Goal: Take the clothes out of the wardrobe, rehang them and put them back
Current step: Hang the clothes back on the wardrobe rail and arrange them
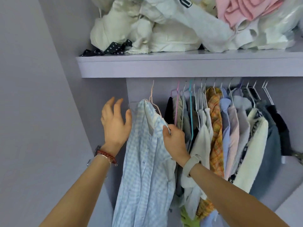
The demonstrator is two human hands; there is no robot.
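A light blue checked shirt [147,161] hangs on a thin pale pink wire hanger [153,99] at the left end of the wardrobe's hanging space, apart from the other clothes. My right hand [174,141] pinches the shirt's right shoulder and the hanger arm under it. My left hand [115,122] is open with fingers spread, just left of the shirt's other shoulder, thumb close to the cloth. The hanger's hook rises toward the rail, which is hidden behind the shelf edge.
Several hung garments [229,136] on white, pink and teal hangers fill the right side, including an orange plaid shirt [216,128]. A lilac shelf [180,66] above holds piled white and pink clothes [180,25]. The wardrobe's left wall [49,112] stands close by.
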